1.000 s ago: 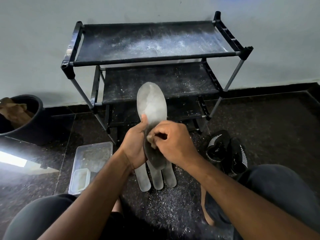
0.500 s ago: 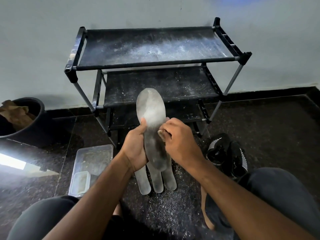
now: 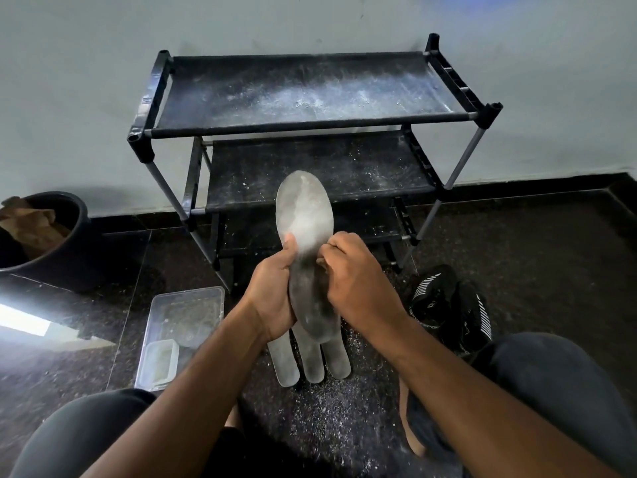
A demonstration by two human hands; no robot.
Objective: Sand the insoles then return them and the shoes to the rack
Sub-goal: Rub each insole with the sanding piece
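My left hand [image 3: 272,294] grips a grey insole [image 3: 305,229] round its lower half and holds it upright, toe end up. Against the insole's right edge my right hand [image 3: 355,281] presses with curled fingers pinching a small piece of sandpaper [image 3: 321,261], mostly hidden. Three more grey insoles [image 3: 312,360] lie side by side on the floor below my hands. Two black shoes [image 3: 448,305] with white stripes stand on the floor to the right. The black three-shelf rack [image 3: 310,122] stands against the wall, its shelves dusted white.
A clear plastic box [image 3: 182,326] with a smaller tub inside sits on the floor at the left. A black bucket [image 3: 65,243] holding brown paper stands far left. Grey sanding dust covers the dark floor [image 3: 551,253] between my knees.
My right hand has slid up along the insole's right edge, from its middle toward the toe half. The view has tilted up slightly; my left hand keeps its grip.
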